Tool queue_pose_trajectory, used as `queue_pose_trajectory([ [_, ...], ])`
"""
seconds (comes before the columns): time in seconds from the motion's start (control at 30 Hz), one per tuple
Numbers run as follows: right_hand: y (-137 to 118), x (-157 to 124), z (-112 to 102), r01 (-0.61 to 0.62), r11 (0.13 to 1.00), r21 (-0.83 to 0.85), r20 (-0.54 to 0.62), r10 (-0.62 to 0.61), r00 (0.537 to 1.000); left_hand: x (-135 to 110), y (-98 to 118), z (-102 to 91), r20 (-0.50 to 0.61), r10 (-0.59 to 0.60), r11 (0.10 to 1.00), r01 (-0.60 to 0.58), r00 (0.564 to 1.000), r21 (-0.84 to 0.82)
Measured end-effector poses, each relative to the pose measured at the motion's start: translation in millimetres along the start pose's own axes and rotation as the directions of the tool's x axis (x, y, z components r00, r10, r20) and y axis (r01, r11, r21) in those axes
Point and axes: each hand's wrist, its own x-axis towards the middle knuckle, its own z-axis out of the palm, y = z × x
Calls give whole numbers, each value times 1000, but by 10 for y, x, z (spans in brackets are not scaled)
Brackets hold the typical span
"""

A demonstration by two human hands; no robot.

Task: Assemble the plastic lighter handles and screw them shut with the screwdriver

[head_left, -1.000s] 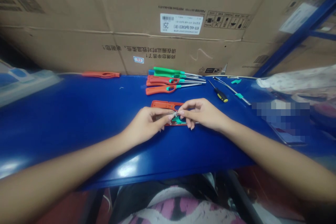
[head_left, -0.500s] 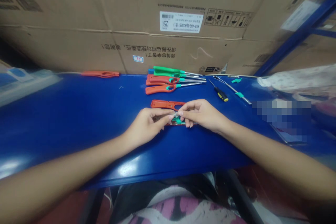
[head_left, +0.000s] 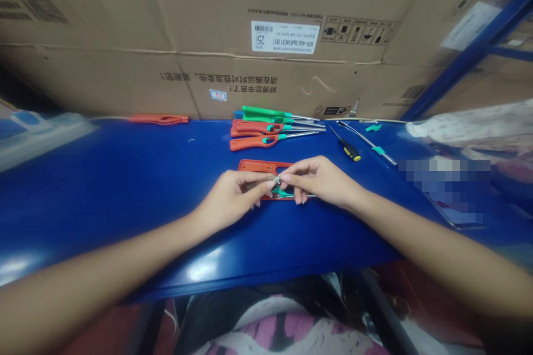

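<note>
My left hand (head_left: 235,194) and my right hand (head_left: 318,182) meet above the blue table. Thumb and finger of each pinch a small whitish part (head_left: 277,179), too small to name further. Under the fingers lies an opened lighter half with a green trigger piece (head_left: 283,192), an orange edge and a thin metal rod sticking out to the right. Just behind it rests an orange lighter shell half (head_left: 260,165), partly covered by my right hand.
Several orange and green long-necked lighters (head_left: 258,142) lie in a row behind. A black and yellow screwdriver (head_left: 350,150) and a metal lighter tube (head_left: 370,144) are to their right. An orange shell (head_left: 160,119) lies far left. A cardboard box (head_left: 200,22) walls off the back.
Both hands stay pinched together over the opened lighter, with only slight finger movement around the small part. The view has shifted a little.
</note>
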Motion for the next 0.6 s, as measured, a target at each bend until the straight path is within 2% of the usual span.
queue_pose_trajectory([
  [0.3, 47, 15, -23, 5, 1000, -23, 5, -5, 1000, -6, -2, 4, -3, 6, 1000, -6, 1000, -17],
  [0.6, 19, -29, 42, 7, 1000, 1, -53, -7, 999, -32, -33, 50, -21, 67, 996, -68, 998, -59],
])
